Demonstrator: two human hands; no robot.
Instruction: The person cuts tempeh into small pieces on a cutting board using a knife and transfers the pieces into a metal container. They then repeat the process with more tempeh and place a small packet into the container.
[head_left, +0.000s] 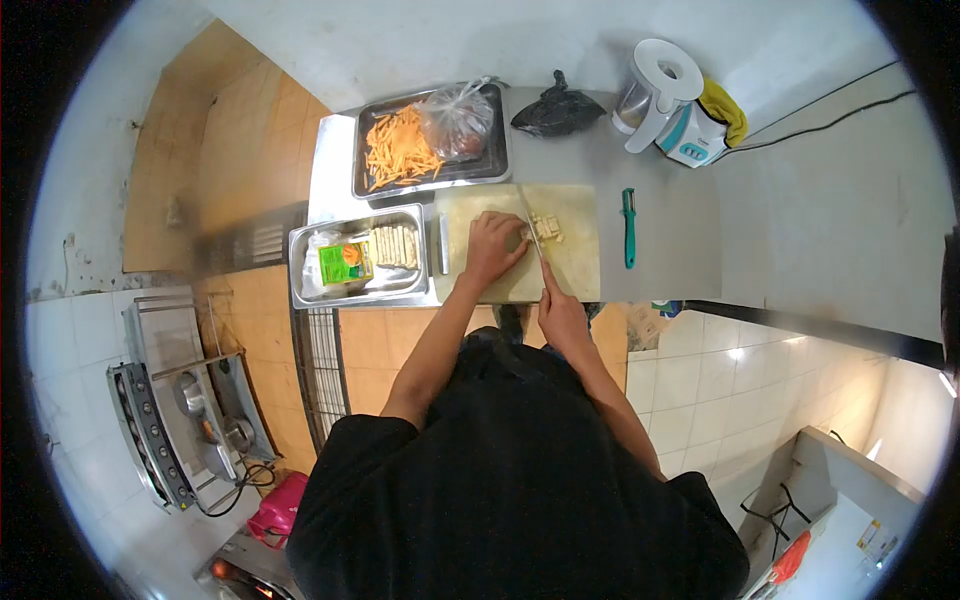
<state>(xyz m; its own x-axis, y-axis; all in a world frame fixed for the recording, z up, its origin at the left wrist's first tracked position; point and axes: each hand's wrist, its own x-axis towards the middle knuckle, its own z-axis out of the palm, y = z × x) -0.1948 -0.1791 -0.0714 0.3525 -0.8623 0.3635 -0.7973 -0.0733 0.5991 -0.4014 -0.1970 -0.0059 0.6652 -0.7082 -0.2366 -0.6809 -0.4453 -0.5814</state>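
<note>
My right hand (563, 318) is wrapped round the handle of a kitchen knife (531, 219), whose blade points away from me over the pale cutting board (574, 274). Just left of the blade, my left hand (493, 246) is bent over the board, its fingertips pressed on a pale piece of food mostly hidden under them. Small pale cubes (549, 228) lie against the blade's right side. To the left, a metal tray (385, 297) holds pale sliced sticks (394, 247) and a green and orange packet (345, 263).
Behind the board, a dark baking tray (361, 143) carries orange strips (398, 147) and a clear plastic bag (458, 122). A black bag (557, 107) and a blender (660, 85) stand near the wall. A green-handled peeler (629, 230) lies right of the board.
</note>
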